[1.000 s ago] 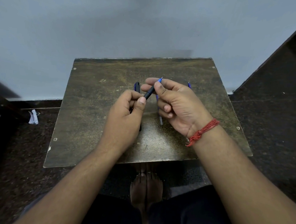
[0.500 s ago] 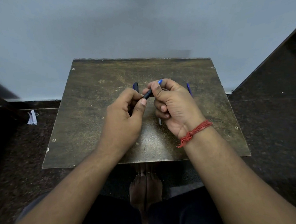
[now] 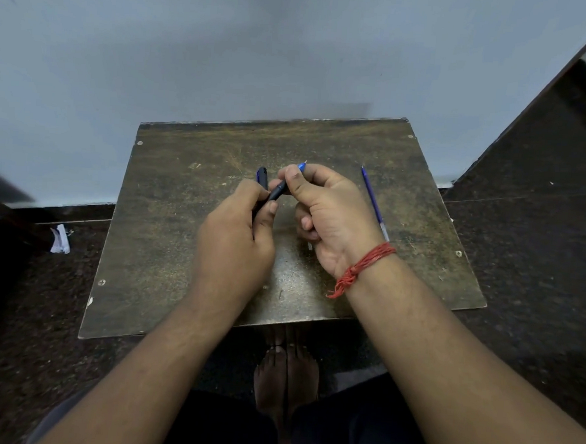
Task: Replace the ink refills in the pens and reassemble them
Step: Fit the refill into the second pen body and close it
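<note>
Both hands meet over the middle of the small brown table [image 3: 166, 248]. My left hand [image 3: 235, 239] is closed around the rear of a dark pen barrel [image 3: 277, 191]. My right hand [image 3: 330, 210] pinches the barrel's front end, and the blue tip [image 3: 302, 166] pokes out above its fingers. A dark pen cap or second pen [image 3: 261, 176] stands up behind my left fingers; whether it rests on the table or is held I cannot tell. A blue ink refill [image 3: 372, 199] lies on the table to the right of my right hand. Another thin piece [image 3: 309, 246] shows under my right palm.
The table's far edge stands against a pale wall [image 3: 261, 48]. A crumpled white scrap [image 3: 60, 239] lies on the dark floor to the left. Bare feet [image 3: 285, 376] show below the table's near edge.
My right hand has slid closer along the pen toward my left hand, and its wrist has pulled left. The refill on the right has come fully into sight.
</note>
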{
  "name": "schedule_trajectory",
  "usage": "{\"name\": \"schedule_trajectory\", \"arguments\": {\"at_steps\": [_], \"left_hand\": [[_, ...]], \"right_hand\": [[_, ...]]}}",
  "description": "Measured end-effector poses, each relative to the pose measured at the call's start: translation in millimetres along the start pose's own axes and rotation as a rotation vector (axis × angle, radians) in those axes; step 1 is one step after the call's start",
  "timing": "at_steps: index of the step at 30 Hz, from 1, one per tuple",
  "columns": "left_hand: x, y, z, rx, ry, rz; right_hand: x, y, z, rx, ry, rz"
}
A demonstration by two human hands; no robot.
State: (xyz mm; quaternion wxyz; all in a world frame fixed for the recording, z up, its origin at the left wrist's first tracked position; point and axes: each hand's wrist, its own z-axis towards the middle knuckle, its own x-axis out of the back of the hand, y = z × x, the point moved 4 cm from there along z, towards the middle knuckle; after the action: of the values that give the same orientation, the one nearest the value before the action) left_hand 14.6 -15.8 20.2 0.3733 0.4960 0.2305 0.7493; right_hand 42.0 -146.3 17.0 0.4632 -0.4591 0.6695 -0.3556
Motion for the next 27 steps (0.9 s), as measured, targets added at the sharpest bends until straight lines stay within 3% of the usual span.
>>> {"name": "schedule_trajectory", "arguments": {"at_steps": [2, 5, 9, 17, 27], "left_hand": [[-1, -1, 0, 0.024, 0.007, -0.022], [-2, -3, 1, 0.063, 0.007, -0.063], [0, -7, 1, 0.096, 0.003, -0.073], [1, -5, 2, 0.154, -0.002, -0.139], [4, -6, 3, 0.189, -0.004, -0.202]], "right_hand": [[10, -8, 4, 0.099, 0.051, -0.185], [40, -28, 11, 0.316, 0.252, -0.615], [72, -41, 14, 0.39, 0.431, -0.914], [50, -30, 17, 0.397, 0.354, -1.442], [36, -24, 17, 0.324, 0.24, -1.567]]}}
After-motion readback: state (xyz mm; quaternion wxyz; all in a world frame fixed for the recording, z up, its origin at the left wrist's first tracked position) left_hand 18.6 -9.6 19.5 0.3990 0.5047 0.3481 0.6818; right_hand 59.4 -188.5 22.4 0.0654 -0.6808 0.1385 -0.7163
